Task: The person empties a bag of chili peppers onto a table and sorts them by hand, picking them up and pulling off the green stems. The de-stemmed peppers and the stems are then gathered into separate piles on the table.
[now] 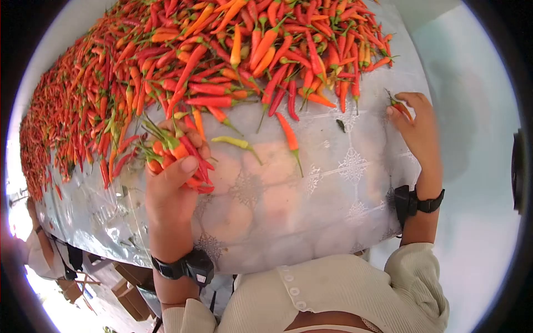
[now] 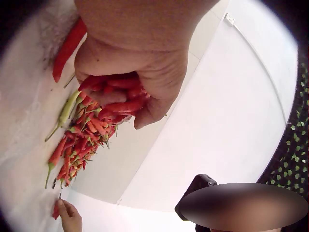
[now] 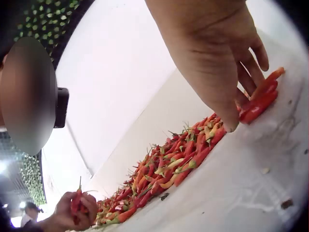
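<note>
My left hand grips a bunch of red and orange chili peppers, with green stems poking out above the thumb. In the left wrist view, red chilies fill the curled fingers. At the table's right side, my right hand has its thumb and forefinger around a few chilies. The right wrist view shows these red and orange chilies low over the cloth, with the other fingers spread behind them. Between the hands lie a yellow-green chili and an orange-red chili.
A big heap of red and orange chilies covers the far and left parts of the table. Patterned clear plastic covers the tabletop. A small dark leaf lies near the heap. Another person's arm shows at far left, above cardboard boxes.
</note>
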{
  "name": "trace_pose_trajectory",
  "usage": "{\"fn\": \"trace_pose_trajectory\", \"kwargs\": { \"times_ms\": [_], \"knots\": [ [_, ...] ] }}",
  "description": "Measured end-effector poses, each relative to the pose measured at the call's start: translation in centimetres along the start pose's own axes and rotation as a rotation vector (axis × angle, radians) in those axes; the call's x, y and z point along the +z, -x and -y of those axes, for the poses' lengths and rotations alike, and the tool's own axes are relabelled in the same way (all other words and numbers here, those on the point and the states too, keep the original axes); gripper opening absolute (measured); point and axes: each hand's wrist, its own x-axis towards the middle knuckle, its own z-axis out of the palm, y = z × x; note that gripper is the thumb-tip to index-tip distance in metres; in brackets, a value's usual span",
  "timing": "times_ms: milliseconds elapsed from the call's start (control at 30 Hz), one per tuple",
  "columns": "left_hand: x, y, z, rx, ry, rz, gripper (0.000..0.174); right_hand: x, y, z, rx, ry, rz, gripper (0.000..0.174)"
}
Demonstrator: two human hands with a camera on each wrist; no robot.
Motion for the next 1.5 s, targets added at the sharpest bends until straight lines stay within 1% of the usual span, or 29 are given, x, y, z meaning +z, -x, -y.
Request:
{"fn": "trace_pose_trajectory", "kwargs": {
  "times_ms": [33,67,133,233,333,433,533,633,667,733,833,867,967,1000,1067,1167,1200,1267,1367,1467,1500],
  "knots": [
    [-0.1,0.0,-0.1,-0.009,0.013,-0.006,0.052,-0.2,-0.2,0.7,-0.066,0.041,-0.042,0.026],
    [0.0,0.0,-0.3,-0.016,0.025,-0.011,0.051,-0.6,-0.4,1.7,-0.100,0.006,-0.015,0.025],
    [-0.5,0.1,-0.5,-0.022,0.032,-0.010,0.049,-1.3,-1.1,5.7,-0.165,-0.069,0.031,0.025],
    [-0.9,0.2,-1.1,-0.035,0.131,-0.022,0.049,-0.8,-2.4,9.3,-0.495,-0.098,0.109,0.025],
    [-1.2,0.2,-1.3,-0.015,0.152,-0.037,0.048,0.5,-2.4,12.6,-0.617,-0.158,0.427,0.022],
    [-0.9,0.3,-1.5,-0.031,0.129,-0.086,0.046,2.0,-1.5,14.4,-0.710,-0.053,0.505,0.020],
    [0.1,0.4,-1.6,-0.029,0.083,-0.083,0.042,2.1,-1.5,14.9,-0.678,-0.019,0.524,0.020],
    [0.8,0.6,-1.4,-0.012,0.043,-0.058,0.040,2.3,-1.7,15.2,-0.673,-0.144,0.498,0.017],
    [1.0,0.6,-1.3,-0.006,0.030,-0.045,0.040,2.5,-1.7,15.6,-0.583,-0.318,0.484,0.016],
    [1.4,0.7,-1.1,0.001,-0.012,-0.084,0.036,3.1,-1.7,16.7,-0.386,-0.666,0.443,0.014],
    [1.4,0.2,-0.9,0.016,-0.094,-0.095,0.031,3.7,-2.4,18.6,-0.140,-1.125,0.540,0.017],
    [1.3,0.0,-0.8,0.023,-0.124,-0.096,0.030,3.6,-2.6,19.3,-0.073,-1.190,0.585,0.019],
    [1.7,0.2,-1.5,-0.097,-0.138,-0.045,0.028,5.8,-2.3,20.8,-0.135,-1.288,0.469,0.017],
    [1.3,0.1,-1.2,-0.120,-0.182,-0.037,0.028,6.4,-2.0,21.0,-0.176,-1.238,0.407,0.016],
    [1.5,0.1,-0.7,-0.026,-0.161,-0.066,0.027,7.3,-1.2,21.3,-0.249,-1.130,0.278,0.014],
    [1.4,-0.4,0.0,0.072,-0.154,-0.112,0.027,7.7,-1.2,21.0,-0.430,-1.098,0.124,0.016],
    [1.3,-0.5,0.2,0.093,-0.157,-0.128,0.028,7.7,-1.1,20.8,-0.394,-1.081,0.122,0.016],
    [1.3,0.0,-0.7,0.032,-0.144,-0.144,0.029,7.6,-0.9,20.3,-0.319,-1.043,0.114,0.016],
    [1.0,0.3,-1.5,0.000,-0.146,-0.197,0.029,7.5,-1.1,19.5,-0.384,-0.679,0.285,0.017],
    [0.5,0.4,-1.8,-0.022,-0.109,-0.232,0.029,8.4,-0.8,19.3,-0.483,-0.443,0.296,0.019],
    [0.5,0.4,-1.8,-0.033,-0.088,-0.235,0.028,8.4,-0.8,19.3,-0.492,-0.443,0.311,0.019]
  ]
}}
